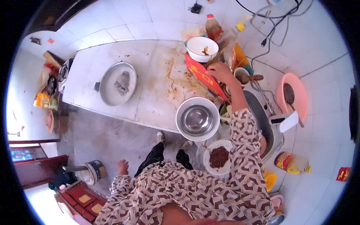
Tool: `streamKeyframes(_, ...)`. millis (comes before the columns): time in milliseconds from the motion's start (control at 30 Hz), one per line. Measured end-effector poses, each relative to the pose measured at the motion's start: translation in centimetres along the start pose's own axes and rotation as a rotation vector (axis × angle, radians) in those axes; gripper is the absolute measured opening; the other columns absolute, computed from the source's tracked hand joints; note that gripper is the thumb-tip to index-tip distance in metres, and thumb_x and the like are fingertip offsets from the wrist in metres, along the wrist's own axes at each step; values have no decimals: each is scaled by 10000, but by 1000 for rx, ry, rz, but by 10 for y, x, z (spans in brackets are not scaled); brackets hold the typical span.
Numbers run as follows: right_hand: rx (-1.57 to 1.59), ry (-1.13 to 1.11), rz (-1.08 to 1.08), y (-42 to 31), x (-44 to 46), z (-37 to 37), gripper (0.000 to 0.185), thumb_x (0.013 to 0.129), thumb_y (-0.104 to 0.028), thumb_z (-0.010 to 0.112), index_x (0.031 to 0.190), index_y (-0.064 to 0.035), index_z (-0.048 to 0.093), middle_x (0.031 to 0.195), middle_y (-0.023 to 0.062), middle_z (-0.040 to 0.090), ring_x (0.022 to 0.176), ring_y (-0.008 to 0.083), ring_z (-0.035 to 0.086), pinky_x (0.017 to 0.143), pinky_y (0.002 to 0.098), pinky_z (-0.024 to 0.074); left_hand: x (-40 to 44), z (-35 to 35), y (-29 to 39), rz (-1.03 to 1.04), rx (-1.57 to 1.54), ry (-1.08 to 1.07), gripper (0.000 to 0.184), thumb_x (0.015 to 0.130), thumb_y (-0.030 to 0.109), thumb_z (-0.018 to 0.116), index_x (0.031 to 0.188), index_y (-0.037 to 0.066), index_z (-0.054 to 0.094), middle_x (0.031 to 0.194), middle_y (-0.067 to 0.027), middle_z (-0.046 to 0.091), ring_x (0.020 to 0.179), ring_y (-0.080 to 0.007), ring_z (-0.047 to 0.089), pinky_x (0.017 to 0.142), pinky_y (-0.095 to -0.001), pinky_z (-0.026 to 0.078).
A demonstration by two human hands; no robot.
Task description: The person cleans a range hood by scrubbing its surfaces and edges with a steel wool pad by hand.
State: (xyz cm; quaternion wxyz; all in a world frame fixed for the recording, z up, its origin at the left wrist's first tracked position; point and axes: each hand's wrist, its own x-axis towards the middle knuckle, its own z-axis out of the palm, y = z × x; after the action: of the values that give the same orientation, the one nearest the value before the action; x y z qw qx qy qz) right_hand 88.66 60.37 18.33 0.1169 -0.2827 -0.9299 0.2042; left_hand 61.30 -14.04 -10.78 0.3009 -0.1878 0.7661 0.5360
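My right hand point(221, 72) reaches over a red cardboard box point(204, 77) with yellow print on the counter. Its fingers bend down together at the box's inner side, and what they hold, if anything, is hidden. A white bowl point(202, 45) with a brown smear inside sits at the box's far end. Just right of the hand stands a cup point(241, 73) with a brown-handled tool point(255, 78) across it. My left hand point(122, 167) hangs low beside my body, fingers apart, holding nothing. Nearer me, a white-rimmed basin point(179, 116) with a shiny metal inside rests at the counter edge.
A round metal pan point(106, 90) lies on the left counter. A plate of dark reddish grains point(218, 157) is near my right sleeve. The sink point(258, 112), a pink basin point(300, 90) and an oil bottle point(291, 162) are at right. A bucket point(95, 170) stands on the floor.
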Motion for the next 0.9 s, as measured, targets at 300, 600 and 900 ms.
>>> streamKeyframes(300,-501,160,108,35,13,10,267,879,-239,525,816,-23,670,882,191,671,854,351,654,761,443,525,23,-15,-5,518,851,-209,234,804,189,612,1025,140,670,1169,-71,606,1098,-286,539,947,-419,415)
streamKeyframes(600,299,316,120,40,-25,-50,231,902,-170,581,1082,-56,670,952,164,682,780,232,688,695,326,560,65,-33,-53,547,1863,-217,295,819,226,579,1107,219,644,1210,-32,598,1181,-244,514,932,-404,428)
streamKeyframes(900,1008,567,346,37,-60,-66,316,904,-106,621,1160,73,568,992,159,661,826,207,686,702,261,567,107,-37,-90,396,993,-162,205,817,240,583,1010,209,643,1235,-43,573,1085,-239,559,835,-406,466)
